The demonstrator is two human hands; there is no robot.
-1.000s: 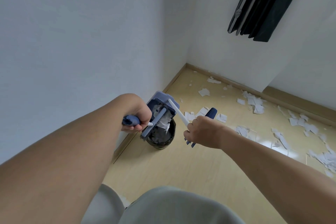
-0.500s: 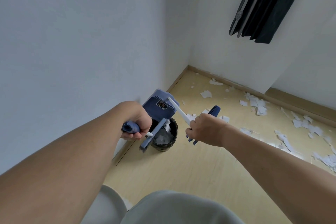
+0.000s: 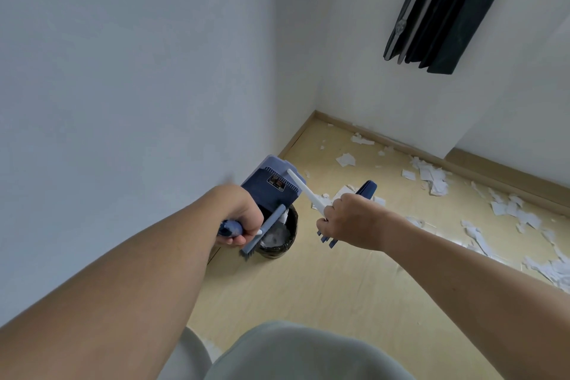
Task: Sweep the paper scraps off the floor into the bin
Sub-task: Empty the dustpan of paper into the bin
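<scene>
Floor (image 3: 308, 281): dustpan (image 3: 271, 185) hides bin (image 3: 282, 244) rim.

The left hand (image 3: 243, 219) grips the blue handle of a brush (image 3: 263, 231). The brush head hangs down, its bristles by the near rim of the bin (image 3: 285, 241). The bin is small, round and black. It stands on the floor (image 3: 324, 287) next to the wall (image 3: 138, 102). White paper lies inside it.

The right hand (image 3: 351, 222) holds the white handle of a blue dustpan (image 3: 273, 187). The dustpan is tipped up over the bin, its dark underside facing the camera. A blue comb part sticks out under the right hand.

Many white paper scraps (image 3: 431, 177) lie on the yellow floor to the right, along the skirting. A dark curtain (image 3: 444, 9) hangs on the far wall.
</scene>
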